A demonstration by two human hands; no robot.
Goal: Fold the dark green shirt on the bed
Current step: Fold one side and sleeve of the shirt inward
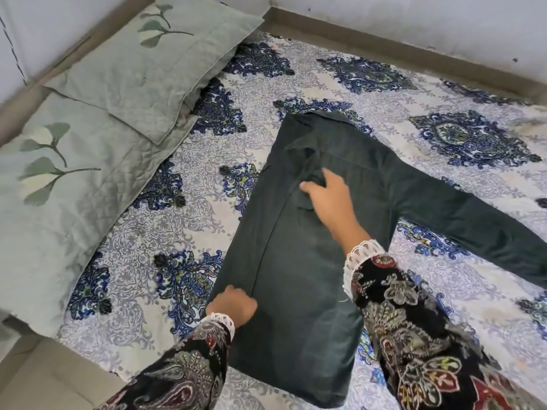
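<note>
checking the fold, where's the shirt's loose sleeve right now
In the head view, the sleeve lies unfolded on the bedsheet, stretching right from the shirt, beyond the right hand.

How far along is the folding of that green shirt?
About halfway. The dark green shirt's left side already lies folded over. The left hand grips that fold near the hem; the right hand pinches cloth near the chest. The other sleeve remains spread on the bed.
</note>
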